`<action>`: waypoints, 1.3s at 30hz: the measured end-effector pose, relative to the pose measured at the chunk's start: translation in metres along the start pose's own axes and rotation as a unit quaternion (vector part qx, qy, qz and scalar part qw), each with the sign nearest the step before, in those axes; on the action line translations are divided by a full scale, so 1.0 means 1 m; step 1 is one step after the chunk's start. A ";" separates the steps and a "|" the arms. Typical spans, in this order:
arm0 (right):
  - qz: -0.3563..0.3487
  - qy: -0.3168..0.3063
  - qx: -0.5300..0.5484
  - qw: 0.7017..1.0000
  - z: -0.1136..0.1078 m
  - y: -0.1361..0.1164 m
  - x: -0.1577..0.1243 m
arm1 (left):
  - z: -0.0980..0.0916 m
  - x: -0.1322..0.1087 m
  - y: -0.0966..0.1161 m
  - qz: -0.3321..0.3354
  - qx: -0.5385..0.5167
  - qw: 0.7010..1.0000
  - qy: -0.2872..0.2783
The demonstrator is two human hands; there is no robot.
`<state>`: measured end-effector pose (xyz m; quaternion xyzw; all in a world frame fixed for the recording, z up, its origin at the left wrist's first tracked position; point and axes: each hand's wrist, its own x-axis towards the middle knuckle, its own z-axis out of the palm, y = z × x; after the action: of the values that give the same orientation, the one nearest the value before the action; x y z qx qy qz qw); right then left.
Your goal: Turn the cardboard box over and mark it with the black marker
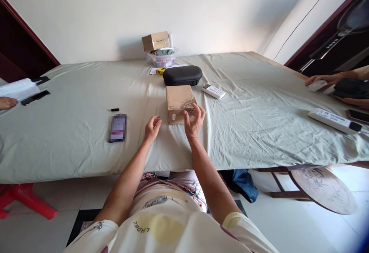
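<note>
Over near right corner of cardboard box (pixel 178 94), I see right hand (pixel 195 122), fingers bent at wire tangle (pixel 188 106); can't tell whether gripping. Left hand (pixel 152 128) loosely half-open, just left of box. Box on cloth-covered worktop (pixel 83 91), black case (pixel 182 75) just behind.

Phone (pixel 117 127): screen pixelated, unreadable. Right hand (pixel 195 120) hides part of the cardboard box (pixel 179 99); whether it touches the dark strands (pixel 188 106), unclear from here. Print on the white device (pixel 213 91): too small. Red stool (pixel 31 196), co-worker's hand (pixel 7 103): cut off, left edge.
</note>
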<state>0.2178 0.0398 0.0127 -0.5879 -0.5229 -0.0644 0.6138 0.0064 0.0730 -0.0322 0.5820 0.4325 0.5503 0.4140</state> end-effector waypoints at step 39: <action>-0.001 -0.112 0.138 0.984 0.018 -0.007 -0.017 | 0.005 -0.016 0.030 0.170 0.240 0.944 0.152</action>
<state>0.1949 0.0421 0.0010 -0.5000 -0.5928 0.0737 0.6271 0.0126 0.0487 -0.0081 0.6380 0.5046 0.5744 0.0919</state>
